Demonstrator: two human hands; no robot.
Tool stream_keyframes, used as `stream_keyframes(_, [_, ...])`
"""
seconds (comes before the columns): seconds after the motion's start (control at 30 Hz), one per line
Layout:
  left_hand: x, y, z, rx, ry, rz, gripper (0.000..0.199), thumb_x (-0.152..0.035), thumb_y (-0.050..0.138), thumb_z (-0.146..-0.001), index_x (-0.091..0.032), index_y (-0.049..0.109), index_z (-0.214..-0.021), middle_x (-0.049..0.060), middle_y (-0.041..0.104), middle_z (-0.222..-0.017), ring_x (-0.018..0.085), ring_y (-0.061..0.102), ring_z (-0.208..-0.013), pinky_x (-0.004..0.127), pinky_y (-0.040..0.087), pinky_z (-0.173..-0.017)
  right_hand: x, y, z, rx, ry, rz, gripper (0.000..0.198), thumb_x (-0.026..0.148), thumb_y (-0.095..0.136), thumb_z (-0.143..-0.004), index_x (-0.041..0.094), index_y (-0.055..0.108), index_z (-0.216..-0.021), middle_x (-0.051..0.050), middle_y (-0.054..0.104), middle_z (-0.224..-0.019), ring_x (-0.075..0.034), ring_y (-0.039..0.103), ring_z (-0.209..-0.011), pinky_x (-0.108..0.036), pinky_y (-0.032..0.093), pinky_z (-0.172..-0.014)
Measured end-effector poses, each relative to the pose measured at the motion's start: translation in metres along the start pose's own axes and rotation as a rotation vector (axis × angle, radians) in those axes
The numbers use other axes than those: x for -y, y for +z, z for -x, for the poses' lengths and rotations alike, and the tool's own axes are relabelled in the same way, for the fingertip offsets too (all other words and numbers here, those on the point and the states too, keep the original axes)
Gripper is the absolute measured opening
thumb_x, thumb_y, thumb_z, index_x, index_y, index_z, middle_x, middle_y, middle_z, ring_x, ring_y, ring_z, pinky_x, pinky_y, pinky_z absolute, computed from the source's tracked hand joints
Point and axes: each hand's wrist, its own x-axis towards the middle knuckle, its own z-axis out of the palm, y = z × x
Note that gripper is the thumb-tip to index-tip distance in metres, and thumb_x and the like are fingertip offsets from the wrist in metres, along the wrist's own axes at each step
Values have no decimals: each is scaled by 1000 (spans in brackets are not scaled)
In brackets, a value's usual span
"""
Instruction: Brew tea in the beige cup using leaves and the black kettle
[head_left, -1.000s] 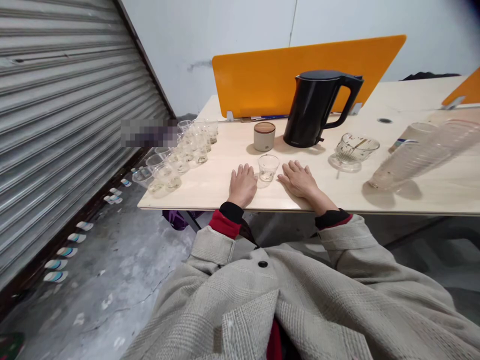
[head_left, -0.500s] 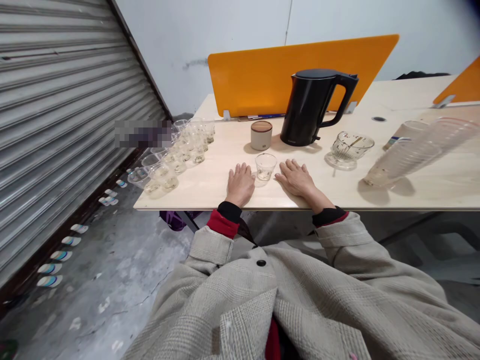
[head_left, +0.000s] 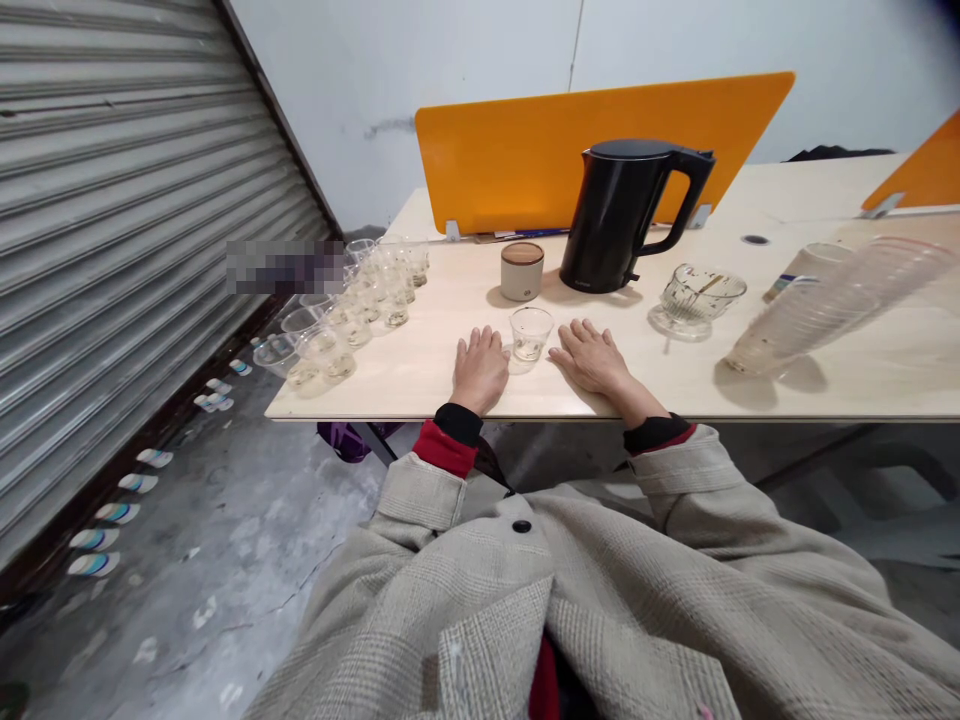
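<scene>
Both hands flat on the table (head_left: 420,385), palms down, fingers loosely spread, gripping nothing. Left hand (head_left: 480,368) just at 9 o'clock of the cup (head_left: 530,333), right hand (head_left: 592,356) just at 3 o'clock; neither clearly touching it. Cup upright between them near the front edge, small, clear, seemingly almost empty.

Probably light and thin-walled; if plastic, easily dented and tipped, and likely slick. Best taken around the middle of the wall with thumb against two fingers, gently, not by the rim.

At 12 o'clock from the cup: a tin (head_left: 522,271) with a brown lid. At 1 o'clock: a black kettle (head_left: 622,215), handle to the right, before an orange screen (head_left: 517,150). At 2 o'clock: a glass bowl (head_left: 701,295) on a saucer. At 3 o'clock, well apart: a stack (head_left: 817,310) of clear cups lying on its side. At 10 o'clock: rows of filled cups (head_left: 352,310) along the table's left edge.
</scene>
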Motion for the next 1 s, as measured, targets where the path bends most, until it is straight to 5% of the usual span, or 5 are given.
stream_keyframes(1.0, [-1, 2, 3, -18, 6, 34, 59, -36, 26, -113, -14, 43, -165, 12, 36, -179, 32, 27, -168, 56, 20, -138, -1, -1, 0, 11, -5, 20, 65, 51, 26, -111, 12, 46, -159, -21, 34, -175, -39, 27, -165, -66, 25, -130])
